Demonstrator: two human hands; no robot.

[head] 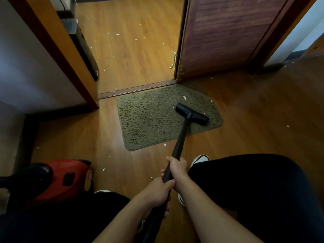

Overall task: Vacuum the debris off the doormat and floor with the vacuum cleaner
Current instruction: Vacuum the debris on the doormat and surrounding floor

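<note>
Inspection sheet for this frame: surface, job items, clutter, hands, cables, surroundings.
Surface: wood floor, white scraps scattered, mostly past the threshold.
Job's things: vacuum head on right part of doormat, few scraps on it; red vacuum body lower left.
Clutter: nothing seen.
Hands: left hand and right hand both grip the wand.
Cables: pale strand by door edge, cannot tell what.
Surroundings: brown door at right, standing open.

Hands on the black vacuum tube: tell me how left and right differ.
The right hand grips the black vacuum tube farther along, nearer the black T-shaped floor head; the left hand grips just behind it. The right hand's forearm enters from lower right, the left hand's from lower left. Both curl round the tube.
</note>
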